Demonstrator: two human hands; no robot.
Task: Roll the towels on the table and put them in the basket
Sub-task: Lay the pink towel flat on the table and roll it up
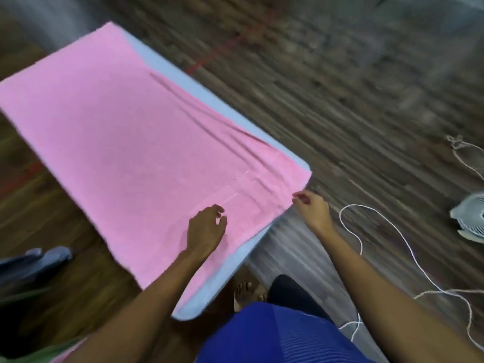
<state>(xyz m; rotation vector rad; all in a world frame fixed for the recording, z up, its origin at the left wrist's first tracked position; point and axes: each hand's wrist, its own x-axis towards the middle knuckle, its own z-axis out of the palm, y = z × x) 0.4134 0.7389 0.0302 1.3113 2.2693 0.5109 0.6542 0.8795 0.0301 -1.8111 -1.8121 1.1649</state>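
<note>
Nothing here can be read. No text, label, brand mark, number or sign shows on the pink towel point(117, 132), on the bare pale rim of the table point(193, 309) or on the wooden floor point(340, 87). Motion blur smears the whole view.

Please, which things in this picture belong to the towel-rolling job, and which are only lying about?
For the job: wide pink terry towel, spread flat; pale blue rectangular table under it; left hand over its near edge; right hand pinching its corner.
Lying about: thin white cord on the wood-patterned floor; small white plastic fan at the right edge.
</note>
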